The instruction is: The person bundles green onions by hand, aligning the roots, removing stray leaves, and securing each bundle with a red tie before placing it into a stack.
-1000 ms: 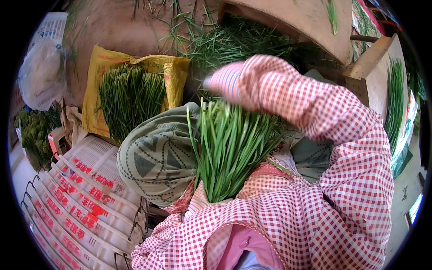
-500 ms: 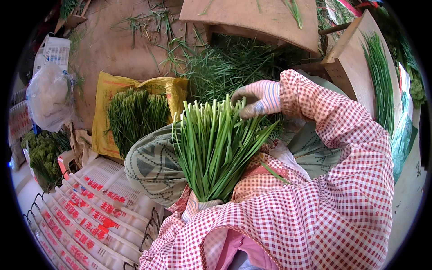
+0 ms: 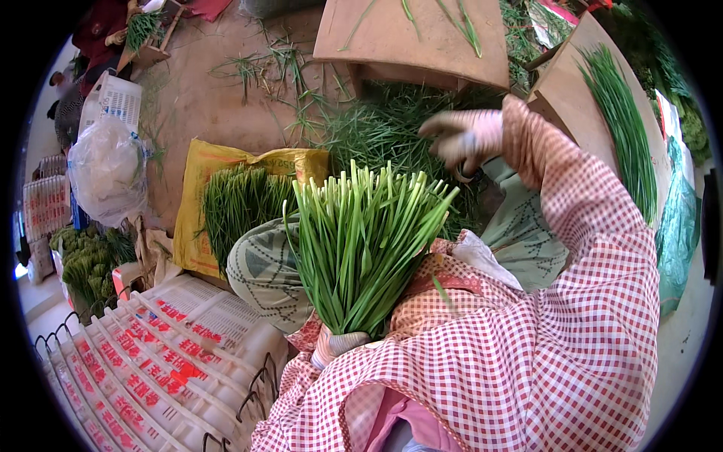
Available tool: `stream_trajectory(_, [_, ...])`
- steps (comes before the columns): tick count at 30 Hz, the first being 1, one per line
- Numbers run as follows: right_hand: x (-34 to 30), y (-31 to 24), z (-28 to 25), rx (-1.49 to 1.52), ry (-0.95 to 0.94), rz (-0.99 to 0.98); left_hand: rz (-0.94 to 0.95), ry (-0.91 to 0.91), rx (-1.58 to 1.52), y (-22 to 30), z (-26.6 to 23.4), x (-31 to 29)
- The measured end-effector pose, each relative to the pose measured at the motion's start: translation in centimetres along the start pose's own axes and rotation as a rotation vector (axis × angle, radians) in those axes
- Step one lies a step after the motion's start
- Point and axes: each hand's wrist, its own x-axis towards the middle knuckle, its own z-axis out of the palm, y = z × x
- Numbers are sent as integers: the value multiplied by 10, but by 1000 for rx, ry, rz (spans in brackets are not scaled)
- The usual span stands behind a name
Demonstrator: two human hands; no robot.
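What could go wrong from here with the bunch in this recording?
The left hand grips the bunch only near its lower end, while the top fans wide, so outer stems might slip out. Loose greens lie just beyond, so dropped stems could get mixed in. The right hand is near the stem tops and might snag some.

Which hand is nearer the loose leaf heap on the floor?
Right. The right hand shows against the right side of the leaf heap, its height unclear; the left hand is farther away, around the lower end of the green bunch.
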Motion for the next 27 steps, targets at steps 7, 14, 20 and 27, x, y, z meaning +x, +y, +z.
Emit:
stream_trajectory(7, [3, 18, 64, -634, 311, -226, -31, 4, 236, 16, 11, -5])
stream_trajectory(14, [-47, -5, 24, -399, 658, -216, -67, 113, 242, 11, 23, -9])
stream_trajectory(20, [-20, -24, 106, -957, 285, -197, -4, 53, 234, 12, 25, -17])
stream_trajectory(27, [-24, -3, 9, -988, 958, -132, 86, 59, 160, 1, 24, -34])
